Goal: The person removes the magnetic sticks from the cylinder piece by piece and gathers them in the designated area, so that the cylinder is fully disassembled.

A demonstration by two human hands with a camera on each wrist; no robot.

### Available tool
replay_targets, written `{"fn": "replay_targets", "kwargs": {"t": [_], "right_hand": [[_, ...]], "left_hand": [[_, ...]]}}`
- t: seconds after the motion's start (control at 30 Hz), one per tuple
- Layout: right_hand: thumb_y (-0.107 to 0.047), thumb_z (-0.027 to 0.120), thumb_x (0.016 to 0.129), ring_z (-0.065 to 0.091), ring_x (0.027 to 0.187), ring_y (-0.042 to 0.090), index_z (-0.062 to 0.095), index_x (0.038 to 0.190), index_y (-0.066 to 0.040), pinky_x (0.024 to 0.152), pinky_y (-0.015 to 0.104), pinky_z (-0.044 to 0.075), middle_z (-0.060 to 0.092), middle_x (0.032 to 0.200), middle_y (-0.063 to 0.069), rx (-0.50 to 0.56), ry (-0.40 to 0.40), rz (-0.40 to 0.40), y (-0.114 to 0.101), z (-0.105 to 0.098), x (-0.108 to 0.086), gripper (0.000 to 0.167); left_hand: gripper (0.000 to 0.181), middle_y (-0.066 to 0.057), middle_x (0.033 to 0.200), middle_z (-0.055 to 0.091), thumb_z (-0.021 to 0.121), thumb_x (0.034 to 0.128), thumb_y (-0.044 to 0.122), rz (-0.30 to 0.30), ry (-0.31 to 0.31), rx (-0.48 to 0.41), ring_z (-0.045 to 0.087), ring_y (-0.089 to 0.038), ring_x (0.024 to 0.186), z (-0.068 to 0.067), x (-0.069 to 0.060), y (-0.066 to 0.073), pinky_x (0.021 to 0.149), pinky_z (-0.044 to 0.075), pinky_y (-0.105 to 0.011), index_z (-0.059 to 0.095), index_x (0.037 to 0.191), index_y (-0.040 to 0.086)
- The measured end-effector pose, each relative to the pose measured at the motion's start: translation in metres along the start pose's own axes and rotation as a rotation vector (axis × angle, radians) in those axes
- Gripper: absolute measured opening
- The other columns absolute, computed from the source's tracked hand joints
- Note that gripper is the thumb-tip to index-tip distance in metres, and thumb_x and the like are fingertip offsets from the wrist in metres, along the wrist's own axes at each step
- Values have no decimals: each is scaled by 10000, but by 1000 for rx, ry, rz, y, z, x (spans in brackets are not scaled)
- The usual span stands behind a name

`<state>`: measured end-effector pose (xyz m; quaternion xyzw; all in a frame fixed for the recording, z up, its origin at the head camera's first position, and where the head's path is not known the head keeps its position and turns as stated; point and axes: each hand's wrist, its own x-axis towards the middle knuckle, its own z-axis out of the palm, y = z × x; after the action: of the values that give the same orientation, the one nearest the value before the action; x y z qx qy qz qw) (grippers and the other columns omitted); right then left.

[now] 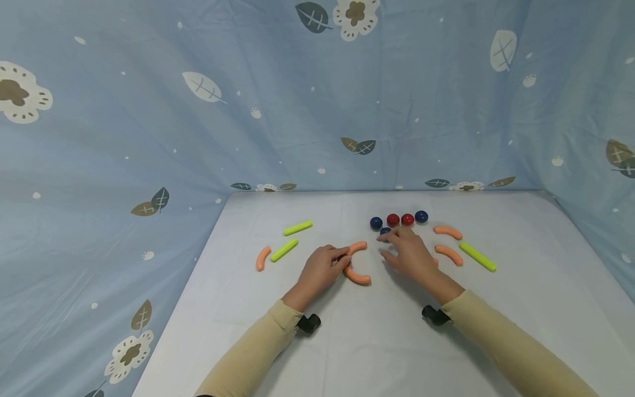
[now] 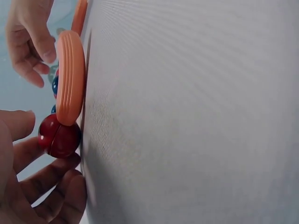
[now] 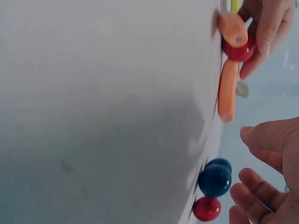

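Note:
My left hand [image 1: 321, 268] holds a red ball [image 2: 60, 135] between thumb and fingers on the white table. Against that ball lie the ends of two curved orange sticks, the far one [image 1: 358, 246] and the near one [image 1: 358, 277]; together they form an open curve. To the right, my right hand [image 1: 410, 255] hovers with thumb and fingers spread and nothing between them. Just beyond its fingertips sits a blue ball [image 1: 385, 231], partly covered by the hand in the head view. In the right wrist view, blue balls [image 3: 215, 179] and a red ball [image 3: 207, 208] stand near the fingers.
Behind the right hand are two red balls [image 1: 399, 219] and blue balls [image 1: 421, 216] at either side. Orange curved sticks [image 1: 448, 255] and a yellow-green stick [image 1: 478, 256] lie right. At left are yellow-green sticks [image 1: 284, 250] and an orange one [image 1: 263, 258]. Patterned blue cloth [image 1: 317, 110] surrounds the table.

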<state>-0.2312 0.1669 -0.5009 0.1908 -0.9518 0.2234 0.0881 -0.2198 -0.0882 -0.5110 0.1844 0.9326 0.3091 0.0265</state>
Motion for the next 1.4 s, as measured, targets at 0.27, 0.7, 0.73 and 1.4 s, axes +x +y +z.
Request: {"fn": "replay_targets", "kwargs": {"t": [0.27, 0.7, 0.73, 1.4], "right_hand": [[-170, 779, 901, 618, 1059, 296, 726, 1200, -133, 869, 483, 547, 651, 1182, 106, 95, -102, 23, -16, 6, -12, 306], [-188, 787, 903, 619, 930, 155, 704, 1246, -142, 772, 327, 543, 679, 1130, 7, 303, -227, -25, -40, 15, -25, 356], [-179, 797, 894, 615, 914, 143, 702, 1252, -140, 760, 316, 542, 678, 1120, 3, 310, -233, -33, -41, 16, -25, 373], [-150, 785, 905, 578, 829, 81, 748, 1169, -154, 713, 281, 520, 689, 989, -55, 211, -170, -133, -50, 27, -30, 267]], "left_hand": [[406, -24, 1190, 697, 581, 1049, 330, -36, -4, -39, 626, -141, 962, -1, -2, -5, 805, 534, -312, 627, 1404, 139], [339, 44, 1126, 712, 707, 978, 282, -33, -5, -98, 652, -94, 962, -4, -6, -10, 805, 558, -291, 683, 1299, 177], [329, 50, 1121, 714, 713, 974, 280, -29, -5, -100, 653, -88, 963, -4, -6, -10, 807, 556, -287, 692, 1287, 183], [305, 19, 1093, 709, 765, 935, 250, -18, 22, -29, 650, -107, 923, -2, -4, -10, 792, 542, -274, 725, 1227, 171]]}}
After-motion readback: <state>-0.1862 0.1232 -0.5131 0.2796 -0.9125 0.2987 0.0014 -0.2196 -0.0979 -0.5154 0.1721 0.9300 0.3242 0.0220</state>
